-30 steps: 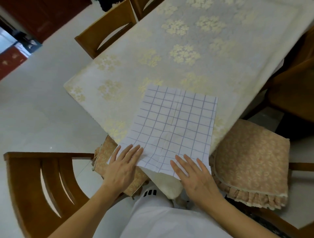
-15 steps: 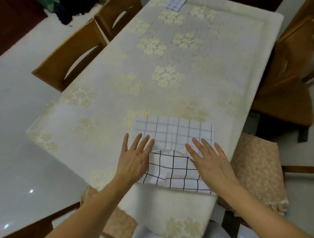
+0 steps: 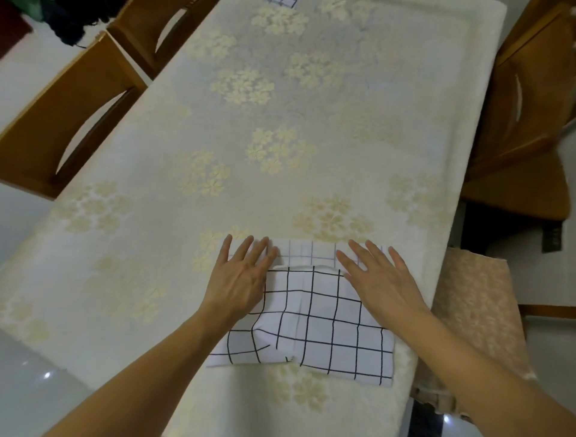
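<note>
A white cloth with a black grid (image 3: 314, 318) lies folded on the near part of the table (image 3: 280, 124). Its near flap is turned over onto the rest, and a strip of the paler underside shows along the far edge. My left hand (image 3: 243, 277) lies flat with straight fingers on the cloth's left side. My right hand (image 3: 380, 280) lies flat with spread fingers on the cloth's right side. Both hands press down near the far edge of the folded flap.
A cream flowered tablecloth covers the table. Wooden chairs stand at the left (image 3: 62, 118) and at the right (image 3: 523, 131). A chair with a beige cushion (image 3: 480, 315) is at the near right. Another grid cloth (image 3: 282, 2) peeks in at the far edge.
The cloth lay open with its near edge hanging off the table. Its near part has been folded over away from me, and both hands have slid farther up, narrowing the pale strip.
</note>
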